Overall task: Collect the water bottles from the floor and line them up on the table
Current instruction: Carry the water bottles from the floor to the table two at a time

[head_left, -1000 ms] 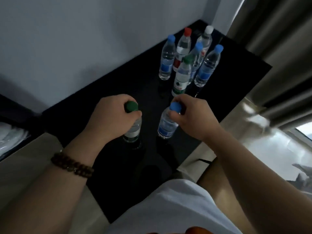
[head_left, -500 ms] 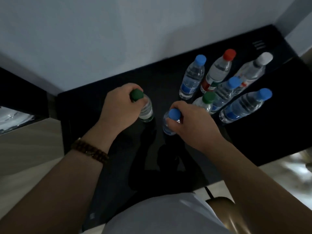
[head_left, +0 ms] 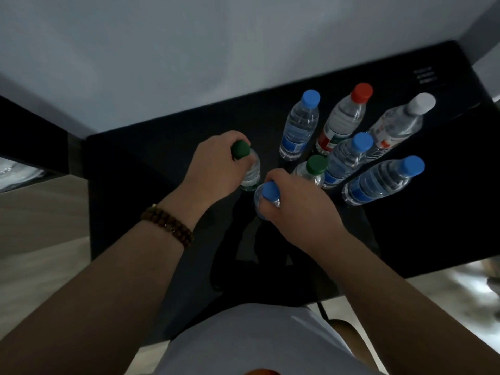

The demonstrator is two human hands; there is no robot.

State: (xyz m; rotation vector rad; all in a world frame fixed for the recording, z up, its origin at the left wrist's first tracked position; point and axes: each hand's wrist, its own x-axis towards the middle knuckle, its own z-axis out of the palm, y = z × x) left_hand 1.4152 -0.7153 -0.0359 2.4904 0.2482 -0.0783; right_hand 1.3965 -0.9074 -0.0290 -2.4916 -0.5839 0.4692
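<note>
Wall: plain, pale grey-white, unmarked, filling the upper half of the view; dim, even light with a soft shadow toward the lower left. Counter: black, glossy top set against the wall, showing faint dark reflections; small pale printed lines near its far right corner. Dark furniture edge: to the left of the counter, with something pale and crumpled below it, too blurred to identify. Floor: light beige, smooth, visible left of the counter and again at the right, where bright patches of light fall on it.
</note>
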